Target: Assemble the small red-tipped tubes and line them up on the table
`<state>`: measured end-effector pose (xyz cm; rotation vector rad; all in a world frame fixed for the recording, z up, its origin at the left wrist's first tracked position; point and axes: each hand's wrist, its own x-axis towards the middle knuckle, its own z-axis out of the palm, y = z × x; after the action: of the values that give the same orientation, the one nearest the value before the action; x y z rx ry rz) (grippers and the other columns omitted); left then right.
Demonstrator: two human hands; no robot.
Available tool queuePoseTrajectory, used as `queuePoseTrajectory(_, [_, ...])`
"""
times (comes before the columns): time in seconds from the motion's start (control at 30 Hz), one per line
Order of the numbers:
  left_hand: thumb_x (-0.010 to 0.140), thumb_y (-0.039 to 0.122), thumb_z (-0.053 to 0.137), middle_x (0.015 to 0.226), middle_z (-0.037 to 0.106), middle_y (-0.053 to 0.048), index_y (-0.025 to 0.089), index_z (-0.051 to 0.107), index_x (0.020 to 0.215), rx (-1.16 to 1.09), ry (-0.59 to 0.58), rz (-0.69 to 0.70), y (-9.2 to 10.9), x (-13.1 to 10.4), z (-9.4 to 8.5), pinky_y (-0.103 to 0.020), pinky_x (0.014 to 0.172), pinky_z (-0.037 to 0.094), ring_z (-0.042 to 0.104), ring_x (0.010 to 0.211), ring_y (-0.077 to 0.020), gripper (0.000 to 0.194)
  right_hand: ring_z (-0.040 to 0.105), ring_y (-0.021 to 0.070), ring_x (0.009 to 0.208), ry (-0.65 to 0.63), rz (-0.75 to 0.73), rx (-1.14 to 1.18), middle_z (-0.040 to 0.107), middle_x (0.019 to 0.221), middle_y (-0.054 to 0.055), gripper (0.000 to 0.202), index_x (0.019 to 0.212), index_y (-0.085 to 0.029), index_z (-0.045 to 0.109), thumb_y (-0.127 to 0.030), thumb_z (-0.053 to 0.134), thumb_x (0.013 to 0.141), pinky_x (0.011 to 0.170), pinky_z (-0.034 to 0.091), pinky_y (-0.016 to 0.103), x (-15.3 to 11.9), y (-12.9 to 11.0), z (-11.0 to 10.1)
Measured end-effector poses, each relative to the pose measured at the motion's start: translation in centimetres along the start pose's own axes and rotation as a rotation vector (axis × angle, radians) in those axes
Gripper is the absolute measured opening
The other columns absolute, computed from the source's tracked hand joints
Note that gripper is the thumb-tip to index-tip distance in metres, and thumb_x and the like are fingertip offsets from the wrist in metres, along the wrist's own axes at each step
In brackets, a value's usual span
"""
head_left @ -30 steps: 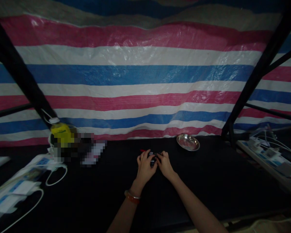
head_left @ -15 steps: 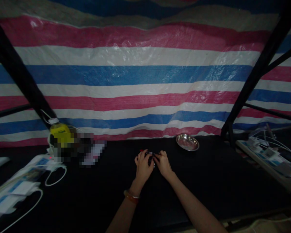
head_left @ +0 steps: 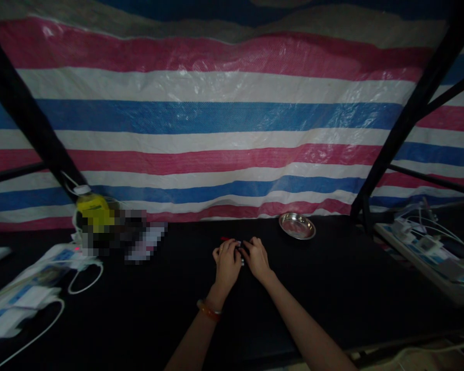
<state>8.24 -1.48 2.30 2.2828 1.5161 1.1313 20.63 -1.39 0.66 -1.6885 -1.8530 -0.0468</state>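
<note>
On the black tabletop (head_left: 313,288), my left hand (head_left: 227,264) and my right hand (head_left: 257,262) work close together, fingertips almost meeting. The fingers of both are bent and closed around something small and dark, mostly hidden under them. A red bit (head_left: 225,238) shows just beyond my left fingers. Small pale, shiny bits (head_left: 242,262) peek out between the hands; their kind is too small to tell. An amber-coloured bangle (head_left: 209,311) circles my left wrist. To the right of my right hand, a round shiny metal dish (head_left: 297,226) sits near the back edge.
At the left stand a yellow-labelled bottle (head_left: 95,208) and power strips (head_left: 27,309) with white cables. Another power strip (head_left: 429,252) with plugs lies at the right. Black metal posts (head_left: 406,113) rise at both sides, before a striped plastic sheet (head_left: 224,118).
My fingers have drawn in closer, covering more of the dark thing between them. More of the red bit shows beyond my left hand. The view has shifted slightly.
</note>
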Motion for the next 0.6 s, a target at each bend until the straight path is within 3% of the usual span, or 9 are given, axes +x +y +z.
queuePoseTrajectory(0.37, [0.078,0.007,0.043,0.109,0.062,-0.007,0.020,0.059,0.100,-0.002,0.020,-0.025,-0.20,-0.08,-0.12,-0.042,0.090,0.033,0.052,0.106,-0.0225,0.031,0.049,0.0199,0.078,0.065,0.012,0.069,0.055,0.078,0.006,0.026,0.092,-0.024,0.069,-0.018,0.045,0.087,0.068,0.043,0.029,0.31,0.29,0.44])
queuePoseTrajectory(0.6, [0.081,0.008,0.047,0.113,0.061,-0.006,0.022,0.053,0.115,-0.058,-0.042,0.083,-0.64,-0.04,-0.03,-0.038,0.088,0.038,0.053,0.106,-0.0202,0.038,0.050,0.0172,0.076,0.219,-0.050,0.400,0.056,0.075,0.003,0.023,0.097,-0.023,0.068,-0.026,0.048,0.086,0.069,0.045,0.030,-0.30,0.02,0.03])
